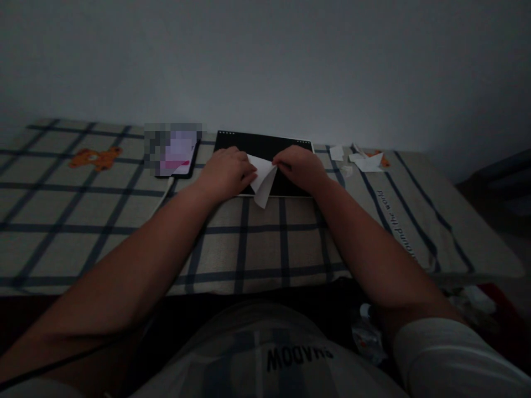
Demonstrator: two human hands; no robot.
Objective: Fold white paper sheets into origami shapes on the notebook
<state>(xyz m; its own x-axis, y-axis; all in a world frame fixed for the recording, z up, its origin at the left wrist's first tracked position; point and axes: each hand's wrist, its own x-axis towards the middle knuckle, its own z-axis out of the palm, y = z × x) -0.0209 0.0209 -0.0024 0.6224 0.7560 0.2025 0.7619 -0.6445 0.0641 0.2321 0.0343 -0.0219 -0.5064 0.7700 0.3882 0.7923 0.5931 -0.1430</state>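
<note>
A small sheet of white paper (263, 176), folded so that one flap stands off, is held over a flat black board (265, 145) with a pale edge. My left hand (229, 172) rests on the board's left side, thumb and fingers closed on the paper's left edge. From the other side my right hand (299, 166) pinches the paper's upper right corner between thumb and forefinger. Its lower tip hangs past the board's near edge.
A phone (182, 155) with a lit screen and a white cable (162, 196) lies left on the checked tablecloth (265, 237). Folded paper (368, 162) and a scrap (336, 153) lie right. Behind is a pale wall (265, 66); below the table edge stands a plastic bottle (367, 334).
</note>
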